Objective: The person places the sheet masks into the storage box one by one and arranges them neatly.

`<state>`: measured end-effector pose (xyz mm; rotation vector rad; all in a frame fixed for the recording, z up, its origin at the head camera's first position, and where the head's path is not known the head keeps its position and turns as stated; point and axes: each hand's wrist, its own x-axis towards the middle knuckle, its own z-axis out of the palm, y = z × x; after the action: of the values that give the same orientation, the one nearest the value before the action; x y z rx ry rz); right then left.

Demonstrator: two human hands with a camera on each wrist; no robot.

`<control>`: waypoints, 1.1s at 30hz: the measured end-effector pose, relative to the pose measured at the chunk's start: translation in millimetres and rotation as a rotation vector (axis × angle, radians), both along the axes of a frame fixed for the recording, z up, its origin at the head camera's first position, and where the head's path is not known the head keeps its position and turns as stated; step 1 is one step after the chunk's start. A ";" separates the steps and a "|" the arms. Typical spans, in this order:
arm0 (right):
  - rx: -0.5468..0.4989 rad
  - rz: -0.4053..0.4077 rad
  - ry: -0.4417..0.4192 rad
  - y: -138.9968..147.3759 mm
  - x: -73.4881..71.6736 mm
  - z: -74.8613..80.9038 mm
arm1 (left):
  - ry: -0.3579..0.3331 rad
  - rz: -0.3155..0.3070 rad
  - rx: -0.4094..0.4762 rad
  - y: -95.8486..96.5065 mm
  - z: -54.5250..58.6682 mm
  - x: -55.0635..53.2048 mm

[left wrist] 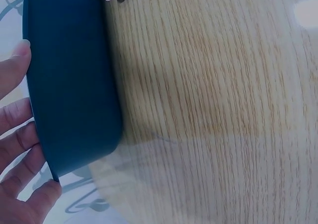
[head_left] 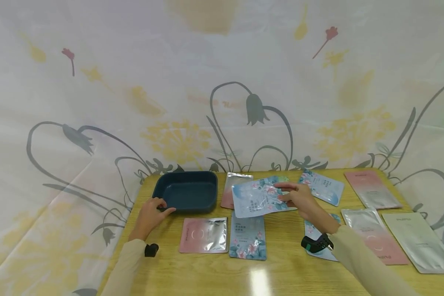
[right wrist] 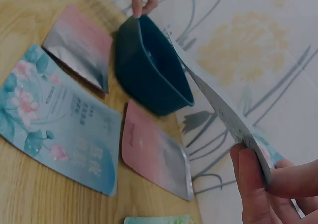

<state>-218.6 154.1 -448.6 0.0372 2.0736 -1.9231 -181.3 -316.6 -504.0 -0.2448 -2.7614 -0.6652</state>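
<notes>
The left hand (head_left: 150, 214) grips the near-left corner of a dark blue rectangular basin (head_left: 185, 196). In the left wrist view its thumb and fingers (left wrist: 22, 139) lie along the basin's rim. Pinched between the right thumb and fingers is a pale blue floral sheet-mask packet (head_left: 252, 200), tilted above the table to the right of the basin. The right wrist view shows the packet (right wrist: 223, 110) nearly edge-on, raised over the other packets. Under and behind it lie a pink-silver packet (head_left: 227, 199) and a blue floral packet (head_left: 248, 238), partly covered. The right hand (head_left: 299, 198) is at the packet's right edge.
A pink-silver packet (head_left: 203, 235) lies in front of the basin. To the right are blue floral packets (head_left: 323, 187), pink packets (head_left: 371, 189) and a pale green-silver packet (head_left: 423, 242). A flower-printed sheet (head_left: 151, 61) stands behind the wooden table (head_left: 207, 275).
</notes>
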 end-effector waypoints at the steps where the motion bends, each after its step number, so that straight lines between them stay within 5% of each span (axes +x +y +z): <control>1: -0.006 0.003 -0.001 -1.8 -0.8 -0.3 | -0.004 0.001 0.003 -0.2 0.4 0.0; 33: -0.105 0.009 -0.012 -80.7 -27.6 -10.9 | -0.070 0.033 0.009 0.5 1.7 0.3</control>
<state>-246.2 73.5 -459.5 0.0161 1.9589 -2.0174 -181.0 -316.2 -502.3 -0.1764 -2.8214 -0.6903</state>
